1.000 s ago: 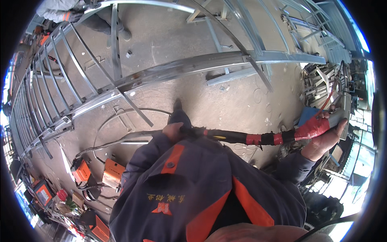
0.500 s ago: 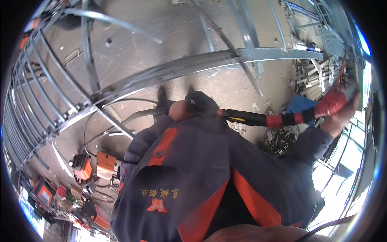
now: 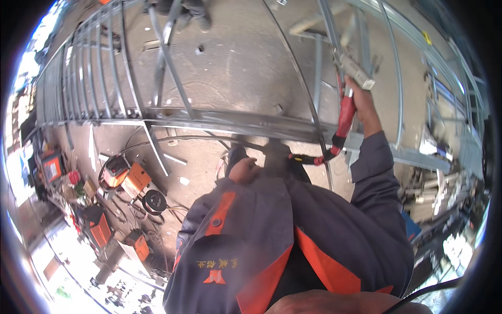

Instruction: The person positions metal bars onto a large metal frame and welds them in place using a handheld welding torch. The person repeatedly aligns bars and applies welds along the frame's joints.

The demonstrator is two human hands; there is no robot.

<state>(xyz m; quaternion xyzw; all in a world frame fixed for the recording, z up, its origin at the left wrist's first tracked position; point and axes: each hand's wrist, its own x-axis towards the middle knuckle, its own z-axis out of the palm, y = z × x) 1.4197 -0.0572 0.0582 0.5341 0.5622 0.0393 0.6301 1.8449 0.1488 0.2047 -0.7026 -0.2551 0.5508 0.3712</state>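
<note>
My right hand (image 3: 362,99) is raised and grips the red handle of a welding torch (image 3: 345,114). The torch's grey head (image 3: 356,69) is up against thin steel bars of a curved metal frame (image 3: 209,119). From the handle, a black cable (image 3: 314,158) with a yellow piece runs down toward my waist. My left hand (image 3: 243,170) hangs curled in front of my dark blue and orange jacket, near my shoes. Whether its fingers hold anything is hidden.
Long steel lattice frames (image 3: 89,78) lie across the concrete floor. Orange welding machines (image 3: 128,180) and cables sit at the left, with more orange boxes (image 3: 99,226) below them. Another person's feet (image 3: 183,9) stand at the top. Metal parts pile up at the right (image 3: 434,188).
My right hand has swung the torch from low at the far right up to the frame bars ahead. The view has turned, and my left hand stays near my waist.
</note>
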